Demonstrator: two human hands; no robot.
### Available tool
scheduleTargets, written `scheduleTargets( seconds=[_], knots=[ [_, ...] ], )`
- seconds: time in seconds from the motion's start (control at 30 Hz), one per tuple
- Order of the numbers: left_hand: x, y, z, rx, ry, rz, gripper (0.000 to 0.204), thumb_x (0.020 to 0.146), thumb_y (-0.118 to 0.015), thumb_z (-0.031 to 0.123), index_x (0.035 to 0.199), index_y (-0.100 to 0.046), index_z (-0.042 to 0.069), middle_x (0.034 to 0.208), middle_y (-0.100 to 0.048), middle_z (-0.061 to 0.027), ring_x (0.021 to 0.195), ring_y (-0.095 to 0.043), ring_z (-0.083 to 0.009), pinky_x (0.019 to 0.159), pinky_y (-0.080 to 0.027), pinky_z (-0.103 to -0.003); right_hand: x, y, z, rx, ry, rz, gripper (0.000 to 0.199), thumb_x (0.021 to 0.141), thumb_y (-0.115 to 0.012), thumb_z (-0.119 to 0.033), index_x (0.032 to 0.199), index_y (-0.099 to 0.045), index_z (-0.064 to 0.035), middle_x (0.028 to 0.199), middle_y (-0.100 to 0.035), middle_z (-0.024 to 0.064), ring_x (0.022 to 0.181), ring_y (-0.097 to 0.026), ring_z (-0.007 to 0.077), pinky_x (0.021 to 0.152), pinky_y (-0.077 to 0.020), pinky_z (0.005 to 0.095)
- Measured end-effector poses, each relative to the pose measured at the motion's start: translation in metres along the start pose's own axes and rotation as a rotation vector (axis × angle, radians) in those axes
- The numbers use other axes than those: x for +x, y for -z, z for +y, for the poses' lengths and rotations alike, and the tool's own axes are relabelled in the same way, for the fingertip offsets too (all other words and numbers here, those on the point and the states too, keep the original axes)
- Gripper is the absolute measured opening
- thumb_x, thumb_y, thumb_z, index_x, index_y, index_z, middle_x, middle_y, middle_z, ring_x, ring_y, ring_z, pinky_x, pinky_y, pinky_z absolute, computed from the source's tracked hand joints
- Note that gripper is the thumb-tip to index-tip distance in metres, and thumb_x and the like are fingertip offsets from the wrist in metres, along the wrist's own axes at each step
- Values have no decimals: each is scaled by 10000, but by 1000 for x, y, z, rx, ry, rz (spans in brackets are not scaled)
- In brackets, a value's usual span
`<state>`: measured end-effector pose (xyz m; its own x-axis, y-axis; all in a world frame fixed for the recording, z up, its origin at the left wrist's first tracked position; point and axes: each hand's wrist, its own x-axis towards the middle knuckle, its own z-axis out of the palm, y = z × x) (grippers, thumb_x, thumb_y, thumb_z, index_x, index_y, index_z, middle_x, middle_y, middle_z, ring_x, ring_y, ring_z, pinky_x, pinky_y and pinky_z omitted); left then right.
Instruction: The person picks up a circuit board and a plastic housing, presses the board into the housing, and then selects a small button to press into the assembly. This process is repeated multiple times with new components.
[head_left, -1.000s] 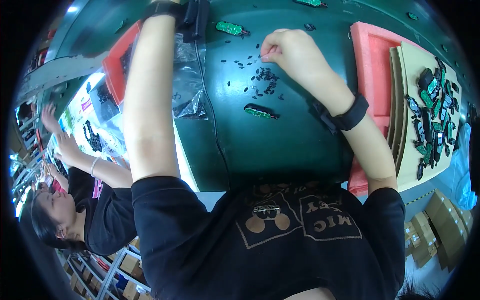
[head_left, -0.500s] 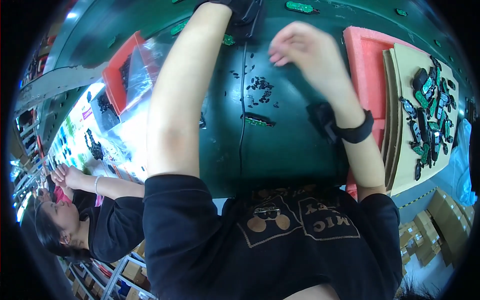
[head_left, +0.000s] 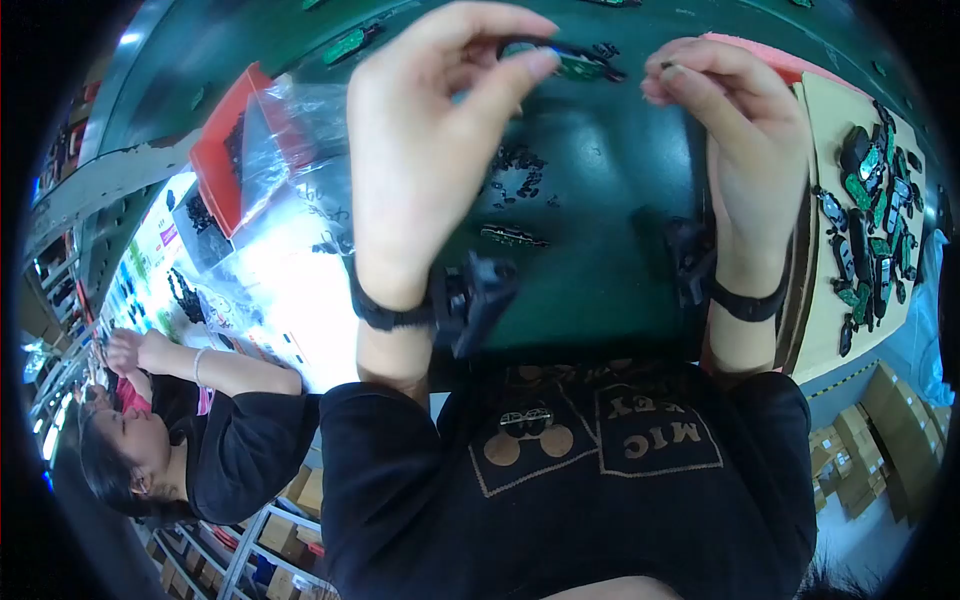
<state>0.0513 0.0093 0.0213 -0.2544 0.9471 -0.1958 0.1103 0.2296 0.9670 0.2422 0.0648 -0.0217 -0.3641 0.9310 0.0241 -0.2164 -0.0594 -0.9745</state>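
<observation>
My left hand (head_left: pixel 425 140) is closed on a green circuit board in a black housing (head_left: pixel 580 68), held between thumb and fingers above the green work surface (head_left: pixel 600 290). To its right, my right hand (head_left: pixel 760 115) pinches a tiny dark piece (head_left: pixel 667 66) between thumb and fingertip; its exact kind is too small to tell. The two hands are apart. Below and between them lies a scatter of small black parts (head_left: pixel 522 172). Nearer to me, another green board with a black edge (head_left: pixel 515 236) lies flat.
At left stand a red bin (head_left: pixel 215 175) of dark parts and a clear plastic bag (head_left: pixel 290 140). Cardboard sheets (head_left: pixel 830 330) on a pink foam tray (head_left: pixel 750 52) at right carry many boards and housings. A co-worker (head_left: pixel 240 440) sits at left. More boards (head_left: pixel 352 45) lie farther back.
My left hand has come back toward me from the far edge, now with the housed board in it. My right hand has moved right and pinches a tiny dark piece.
</observation>
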Motion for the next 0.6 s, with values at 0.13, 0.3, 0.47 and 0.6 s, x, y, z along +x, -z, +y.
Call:
scheduleTargets(
  seconds=[0.13,0.3,0.47,0.6],
  knots=[
    [-12,2,-6,49,-369,-37,218,772,-619,-84,990,-611,-80,828,-622,-114,643,-579,-136,597,-449,-201,-11,-21,-18,-373,360,12,108,799,-569,74,905,-589,62,978,-613,182,902,-618,250,811,-493,295],
    [-23,1,0,124,-522,-32,213,752,-624,-115,963,-600,-102,845,-600,-128,648,-583,-138,591,-460,-205,-20,-39,-33,-395,314,-20,93,783,-568,99,871,-571,69,985,-607,201,916,-611,272,815,-499,309],
    [-27,-2,0,83,-566,-30,205,743,-634,-118,943,-592,-111,889,-583,-141,651,-586,-149,596,-471,-212,-24,-35,-33,-452,303,-57,95,782,-569,107,868,-565,67,995,-605,209,917,-611,269,809,-507,302],
    [-26,0,-2,108,-616,-45,218,746,-631,-120,959,-584,-114,885,-585,-145,652,-588,-156,598,-473,-214,-24,-38,-34,-469,285,-49,110,781,-572,110,879,-562,60,992,-606,212,908,-614,264,802,-511,298]
  ],
)
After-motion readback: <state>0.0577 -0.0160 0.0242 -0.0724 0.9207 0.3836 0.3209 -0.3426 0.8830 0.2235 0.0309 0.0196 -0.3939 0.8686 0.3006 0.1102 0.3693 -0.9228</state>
